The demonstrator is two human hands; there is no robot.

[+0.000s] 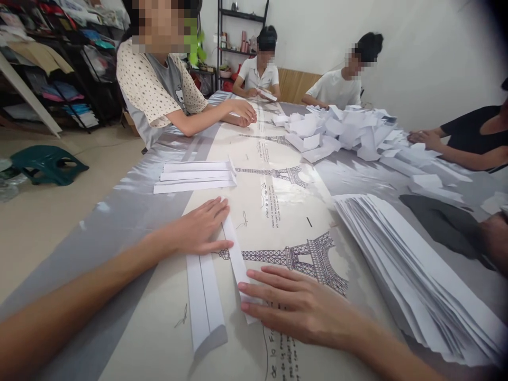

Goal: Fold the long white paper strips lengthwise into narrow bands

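From the head camera, a long folded white sheet (206,301) lies on the table (127,227), right in front of the person and running away from them. One narrow flap (237,254) angles off its far end toward the right.

The left hand (200,227) comes in from the left of the sheet with the forearm stretched low over the table. It is palm down, its fingers straight and close together. It lies flat across the sheet's far end and pinches nothing.

The right hand (296,304) reaches in from the right of the sheet, also palm down. Its fingers (254,290) are slightly spread and point left, and their tips press the near end of the flap. Nothing is gripped here either.

Beyond the sheet, further up the table, lies a small stack of folded sheets (194,177). Well to the sheet's right sits a fanned stack of flat paper (416,264). A heap of folded pieces (341,129) lies far beyond it, where other people sit. One co-worker's hand (243,111) rests on the table there. A tower print (301,256) shows on the table cover just right of the sheet.
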